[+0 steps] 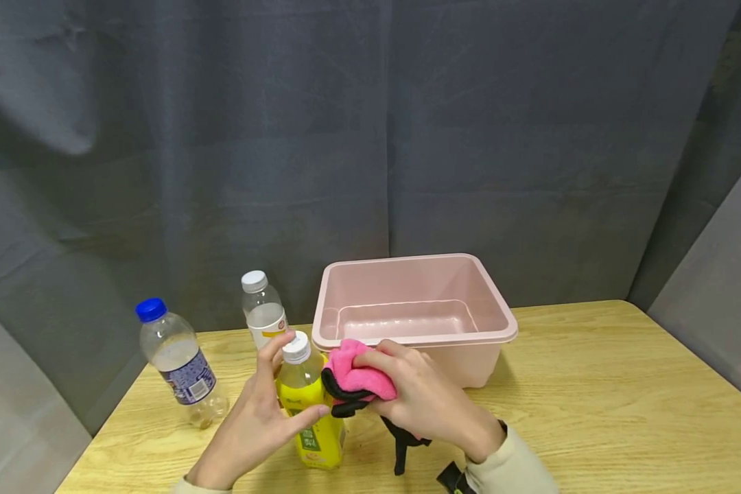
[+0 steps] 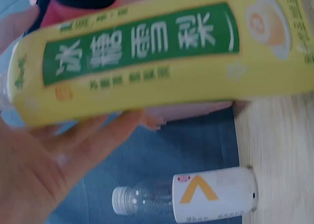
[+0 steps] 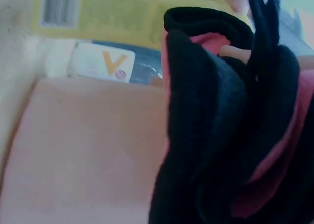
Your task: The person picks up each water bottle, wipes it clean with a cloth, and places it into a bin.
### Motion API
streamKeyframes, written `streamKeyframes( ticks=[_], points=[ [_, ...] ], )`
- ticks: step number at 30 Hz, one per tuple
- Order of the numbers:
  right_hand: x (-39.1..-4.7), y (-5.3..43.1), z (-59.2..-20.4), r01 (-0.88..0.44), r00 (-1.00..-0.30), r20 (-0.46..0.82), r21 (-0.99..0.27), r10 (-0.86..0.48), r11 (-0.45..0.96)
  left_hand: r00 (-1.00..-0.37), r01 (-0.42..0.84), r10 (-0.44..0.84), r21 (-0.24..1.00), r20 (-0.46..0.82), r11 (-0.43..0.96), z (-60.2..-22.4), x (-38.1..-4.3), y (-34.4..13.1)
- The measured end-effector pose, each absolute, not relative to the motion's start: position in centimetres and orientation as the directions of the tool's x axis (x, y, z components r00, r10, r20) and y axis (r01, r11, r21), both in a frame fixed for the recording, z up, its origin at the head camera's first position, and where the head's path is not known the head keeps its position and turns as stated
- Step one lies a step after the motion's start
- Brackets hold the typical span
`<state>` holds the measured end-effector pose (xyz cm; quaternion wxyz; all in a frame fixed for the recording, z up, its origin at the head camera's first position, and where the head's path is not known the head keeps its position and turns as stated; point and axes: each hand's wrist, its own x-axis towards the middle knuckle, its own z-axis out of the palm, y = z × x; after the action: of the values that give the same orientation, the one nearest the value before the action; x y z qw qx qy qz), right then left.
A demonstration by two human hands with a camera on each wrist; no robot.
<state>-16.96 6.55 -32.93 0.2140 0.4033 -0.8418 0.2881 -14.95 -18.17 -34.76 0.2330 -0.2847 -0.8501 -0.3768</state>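
My left hand (image 1: 256, 415) is around the yellow-labelled bottle (image 2: 147, 57), which has a white cap and green panels with Chinese characters. Its thumb stretches across the front and the index finger rises beside the cap. The other fingers pass behind the bottle, mostly hidden in the left wrist view. My right hand (image 1: 416, 387) grips a bunched pink fleecy cloth item (image 1: 361, 374) with black edging, close against the bottle's right side. A black strap hangs below that hand. In the right wrist view, the black edging (image 3: 206, 96) forms folds and a loop.
A pale pink plastic bin (image 1: 414, 339) stands behind the right hand. A clear bottle with a white label (image 2: 211, 194) stands behind the yellow one. Farther left is a blue-capped bottle (image 1: 182, 374). The wooden table (image 1: 605, 405) extends to the right, with a dark curtain behind.
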Motion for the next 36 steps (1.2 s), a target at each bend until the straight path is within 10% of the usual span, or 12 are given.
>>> streamKeyframes(
  ticks=[15,36],
  points=[
    [-17.7,8.0,-32.0,-0.801,-0.566,0.738,-0.387,-0.368,0.456,-0.644,0.709,0.273,0.425,0.714,0.562,-35.3,-15.4,-17.3],
    [-17.8,5.8,-33.4,-0.848,-0.528,0.786,-0.463,-0.321,0.258,-0.731,0.682,0.346,0.600,0.589,0.418,-34.8,-15.4,-19.5]
  ],
)
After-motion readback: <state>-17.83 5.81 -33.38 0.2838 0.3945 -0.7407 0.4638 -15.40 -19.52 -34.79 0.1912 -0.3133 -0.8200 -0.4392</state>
